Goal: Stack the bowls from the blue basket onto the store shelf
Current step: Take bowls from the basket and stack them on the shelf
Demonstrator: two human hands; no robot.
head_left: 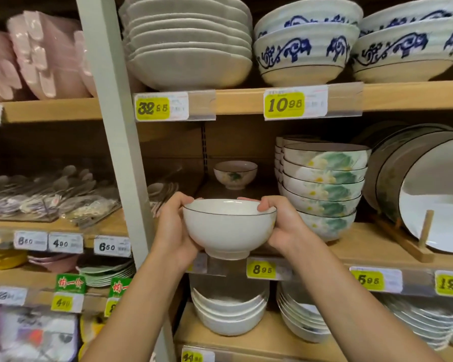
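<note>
The white bowl (229, 228) with the thin dark rim is held upright, mouth level, in the air just before the front edge of the middle shelf (351, 246), with its foot about at the height of the price strip. Both hands have it. The left hand (171, 231) cups the wall at 9 o'clock and the right hand (283, 228) cups it at 3 o'clock. The fingers (181, 199) of each hand are curled over the rim and round the side — a snug two-sided grip, with nothing else in either hand. The hands sit about level, neither nearer the shelf.

What the coming move turns on is a lone flowered bowl (235, 174) standing upright deep on the shelf, at 12 o'clock from the held bowl. It is almost dead ahead and well apart from it. It seems of like shape, so I judge it to be the base to stack on. The carry would then go straight forward and settle down over it, keeping the bowl's axis vertical.

At 2 o'clock a tall stack of flowered bowls (322, 189) stands near the right hand — that side has less room, and the knuckles could brush it on the way in. Farther out, at 3 o'clock, plates (434, 194) stand on edge in a wooden rack. The blue basket is not in view.
</note>
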